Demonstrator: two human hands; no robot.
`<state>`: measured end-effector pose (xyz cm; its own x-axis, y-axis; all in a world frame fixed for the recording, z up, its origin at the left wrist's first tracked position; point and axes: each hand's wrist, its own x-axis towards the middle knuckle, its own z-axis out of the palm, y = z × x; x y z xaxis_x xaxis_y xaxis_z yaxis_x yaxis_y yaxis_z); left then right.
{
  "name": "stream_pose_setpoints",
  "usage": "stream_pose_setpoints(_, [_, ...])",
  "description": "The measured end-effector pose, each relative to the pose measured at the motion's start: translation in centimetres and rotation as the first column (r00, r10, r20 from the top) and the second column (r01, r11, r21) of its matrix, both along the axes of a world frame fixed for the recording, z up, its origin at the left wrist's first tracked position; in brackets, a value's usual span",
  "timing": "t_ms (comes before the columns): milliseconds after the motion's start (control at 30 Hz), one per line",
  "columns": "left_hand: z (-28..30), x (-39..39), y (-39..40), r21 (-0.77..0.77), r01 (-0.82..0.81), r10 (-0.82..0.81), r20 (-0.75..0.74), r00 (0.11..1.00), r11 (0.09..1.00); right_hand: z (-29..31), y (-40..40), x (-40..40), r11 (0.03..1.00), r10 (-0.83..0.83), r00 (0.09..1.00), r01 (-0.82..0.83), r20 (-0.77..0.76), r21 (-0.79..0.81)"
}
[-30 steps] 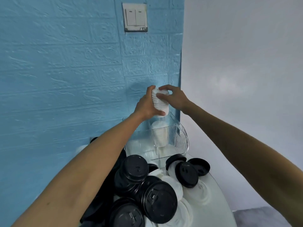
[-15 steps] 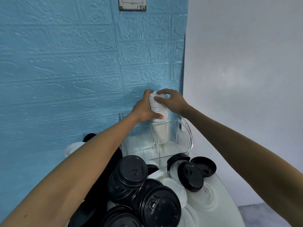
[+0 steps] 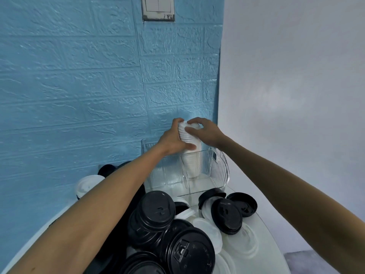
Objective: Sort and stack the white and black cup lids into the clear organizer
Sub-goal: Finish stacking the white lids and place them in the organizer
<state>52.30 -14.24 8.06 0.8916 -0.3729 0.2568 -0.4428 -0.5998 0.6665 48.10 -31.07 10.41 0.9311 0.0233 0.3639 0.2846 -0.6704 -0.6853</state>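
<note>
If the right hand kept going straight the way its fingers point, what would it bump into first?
The right hand already grips the white lid stack, so it meets that first. Beyond it would likely come the left hand, gripping the stack's other side.

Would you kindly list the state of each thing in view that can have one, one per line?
Left hand: curled round the stack of white lids.
Right hand: grip on the top of the same stack.
Stack of white lids: upright, held above the organizer.
Clear organizer: open-topped, white lids stacked in it.
Black lids: loose, piled on the table, unsorted.
Loose white lids: lying among the black ones.
Wall switch: position unclear.
</note>
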Motion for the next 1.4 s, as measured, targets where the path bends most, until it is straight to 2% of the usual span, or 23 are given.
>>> stream_pose_setpoints(333, [-0.7, -0.1, 0.2, 0.004, 0.027, -0.027, -0.044, 0.999, 1.000, -1.4, 0.0, 0.3, 1.000, -0.005, 0.999, 0.004, -0.036, -0.026])
stream_pose_setpoints(600, [0.2, 0.1, 0.0, 0.075, -0.010, 0.010, 0.001, 1.000, 0.997, -0.7, 0.3, 0.0, 0.998, 0.009, 0.998, -0.014, -0.069, -0.064])
stream_pose_setpoints(867, [2.4, -1.2, 1.6, 0.053, -0.043, 0.043, -0.003, 0.999, 0.998, 0.5, 0.0, -1.4, 0.999, 0.019, 0.999, -0.017, -0.040, 0.037])
stream_pose_setpoints(1100, [6.0, -8.7, 7.9, -0.001, -0.113, 0.113, 0.062, 0.992, 0.994, 2.7, 1.2, -6.7, 0.999, 0.027, 0.999, -0.027, 0.035, 0.017])
stream_pose_setpoints(1233, [6.0, -15.4, 13.2, -0.083, -0.154, 0.161, 0.094, 0.982, 0.985, 3.1, 4.9, -12.3, 0.988, 0.134, 0.990, -0.137, 0.039, 0.075])
stream_pose_setpoints(1400, [3.0, -24.5, 19.2, -0.194, -0.208, 0.234, 0.124, 0.964, 0.959, 0.9, 10.1, -20.6, 0.948, 0.285, 0.958, -0.280, -0.012, 0.153])
